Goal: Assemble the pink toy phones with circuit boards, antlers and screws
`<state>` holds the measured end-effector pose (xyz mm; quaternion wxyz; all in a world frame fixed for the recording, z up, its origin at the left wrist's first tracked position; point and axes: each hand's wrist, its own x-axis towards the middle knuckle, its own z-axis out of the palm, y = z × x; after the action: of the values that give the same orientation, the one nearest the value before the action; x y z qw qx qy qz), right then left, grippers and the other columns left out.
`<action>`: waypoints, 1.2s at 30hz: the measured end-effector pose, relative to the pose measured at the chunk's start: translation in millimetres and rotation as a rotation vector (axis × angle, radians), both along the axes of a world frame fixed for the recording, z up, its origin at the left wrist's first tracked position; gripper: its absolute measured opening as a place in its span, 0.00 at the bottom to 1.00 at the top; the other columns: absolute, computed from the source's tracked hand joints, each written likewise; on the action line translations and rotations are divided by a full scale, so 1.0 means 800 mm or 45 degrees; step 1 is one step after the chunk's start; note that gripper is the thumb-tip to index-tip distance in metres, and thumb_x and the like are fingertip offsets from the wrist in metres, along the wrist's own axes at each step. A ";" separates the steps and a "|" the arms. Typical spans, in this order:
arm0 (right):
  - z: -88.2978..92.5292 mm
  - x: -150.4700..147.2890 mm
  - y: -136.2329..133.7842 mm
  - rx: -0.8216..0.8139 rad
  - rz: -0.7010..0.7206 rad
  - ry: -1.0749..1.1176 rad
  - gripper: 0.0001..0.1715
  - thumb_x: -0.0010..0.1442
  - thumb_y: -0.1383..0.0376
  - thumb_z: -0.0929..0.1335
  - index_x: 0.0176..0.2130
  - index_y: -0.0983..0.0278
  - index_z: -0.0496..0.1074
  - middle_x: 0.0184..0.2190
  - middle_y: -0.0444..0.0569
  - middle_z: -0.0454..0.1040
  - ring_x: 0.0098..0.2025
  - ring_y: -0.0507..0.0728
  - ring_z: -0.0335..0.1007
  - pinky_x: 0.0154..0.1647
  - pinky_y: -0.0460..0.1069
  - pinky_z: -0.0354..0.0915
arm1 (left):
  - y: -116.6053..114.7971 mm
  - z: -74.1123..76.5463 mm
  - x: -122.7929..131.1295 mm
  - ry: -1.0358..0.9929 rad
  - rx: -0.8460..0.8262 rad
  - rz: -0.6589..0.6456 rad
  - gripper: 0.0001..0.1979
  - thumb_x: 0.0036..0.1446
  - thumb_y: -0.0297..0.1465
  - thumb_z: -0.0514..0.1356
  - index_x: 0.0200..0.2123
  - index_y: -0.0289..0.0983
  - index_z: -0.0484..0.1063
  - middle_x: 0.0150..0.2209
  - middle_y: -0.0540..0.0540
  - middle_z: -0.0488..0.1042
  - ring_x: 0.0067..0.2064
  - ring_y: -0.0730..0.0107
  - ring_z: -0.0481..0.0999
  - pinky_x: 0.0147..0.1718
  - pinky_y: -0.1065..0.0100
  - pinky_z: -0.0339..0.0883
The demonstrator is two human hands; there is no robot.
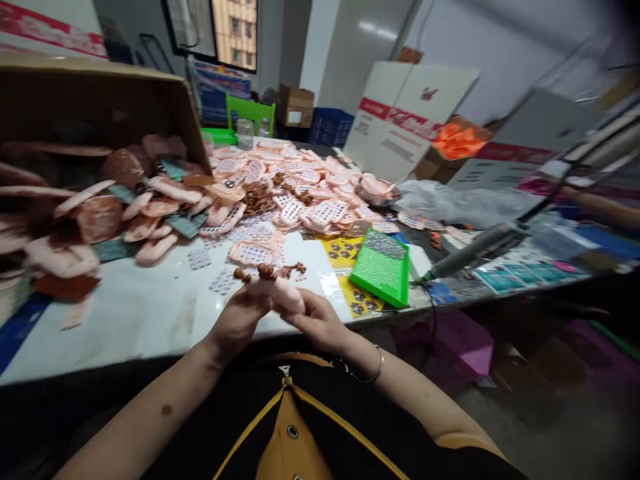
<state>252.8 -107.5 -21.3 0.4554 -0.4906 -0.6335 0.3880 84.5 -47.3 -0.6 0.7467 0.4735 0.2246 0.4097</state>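
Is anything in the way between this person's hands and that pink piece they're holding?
No, nothing visible stands in the way. The left hand and right hand are both directly on the pink piece, with nothing between them and it.

- Pink moulded piece (283, 295) between the hands: smooth, matt, rubbery-looking
- Brown lumps (267, 271) on its end: rough
- Green plastic tray (383, 268) right of the right hand (317, 322): glossy, finely textured
- Metal bangle (381, 363) behind the right hand: thin, shiny
- White tabletop (150, 320) beyond the left hand (239, 320): smooth, glossy
- Cardboard box (100, 100) far beyond the left hand: matt brown
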 end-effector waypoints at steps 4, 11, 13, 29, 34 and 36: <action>-0.011 -0.008 0.021 0.735 -0.287 -0.688 0.23 0.66 0.65 0.63 0.60 0.62 0.66 0.53 0.58 0.77 0.55 0.61 0.74 0.57 0.59 0.70 | -0.002 -0.007 -0.001 -0.186 -0.202 0.043 0.30 0.36 0.43 0.76 0.44 0.38 0.79 0.50 0.43 0.78 0.65 0.48 0.64 0.65 0.54 0.56; -0.028 -0.026 0.040 1.171 -0.299 -0.937 0.31 0.63 0.70 0.67 0.63 0.61 0.62 0.53 0.61 0.76 0.58 0.63 0.73 0.54 0.59 0.73 | 0.004 -0.041 -0.026 -0.325 -0.397 0.011 0.42 0.39 0.45 0.75 0.58 0.37 0.69 0.53 0.38 0.75 0.63 0.45 0.66 0.61 0.49 0.62; -0.031 -0.023 0.038 1.172 -0.277 -0.918 0.32 0.61 0.71 0.68 0.63 0.62 0.62 0.54 0.62 0.75 0.59 0.63 0.71 0.55 0.59 0.72 | 0.007 -0.047 -0.029 -0.324 -0.379 -0.034 0.45 0.38 0.45 0.75 0.59 0.37 0.67 0.55 0.36 0.74 0.64 0.44 0.65 0.61 0.50 0.62; -0.041 -0.024 0.043 1.199 -0.015 -0.912 0.40 0.64 0.73 0.65 0.70 0.68 0.49 0.61 0.59 0.69 0.67 0.61 0.61 0.65 0.58 0.66 | 0.003 -0.050 -0.013 -0.114 -0.424 -0.050 0.31 0.43 0.51 0.71 0.48 0.41 0.77 0.52 0.43 0.76 0.62 0.55 0.69 0.61 0.60 0.61; -0.036 -0.031 0.051 1.114 -0.094 -0.621 0.42 0.64 0.72 0.66 0.71 0.62 0.47 0.61 0.61 0.70 0.64 0.62 0.66 0.61 0.60 0.71 | 0.005 -0.045 -0.004 -0.085 -0.439 -0.025 0.33 0.40 0.47 0.74 0.49 0.40 0.76 0.49 0.42 0.78 0.58 0.54 0.73 0.56 0.61 0.66; -0.035 -0.030 0.052 1.093 -0.031 -0.659 0.43 0.65 0.71 0.66 0.71 0.64 0.45 0.61 0.63 0.69 0.65 0.63 0.65 0.60 0.61 0.71 | 0.007 -0.045 0.001 -0.098 -0.484 -0.005 0.32 0.41 0.48 0.73 0.47 0.37 0.76 0.50 0.40 0.78 0.60 0.53 0.71 0.58 0.61 0.64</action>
<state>228.9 -66.0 -49.6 0.4487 -0.3466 -0.8223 -0.0475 85.1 -41.4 -36.7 0.8315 0.3084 0.2681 0.3763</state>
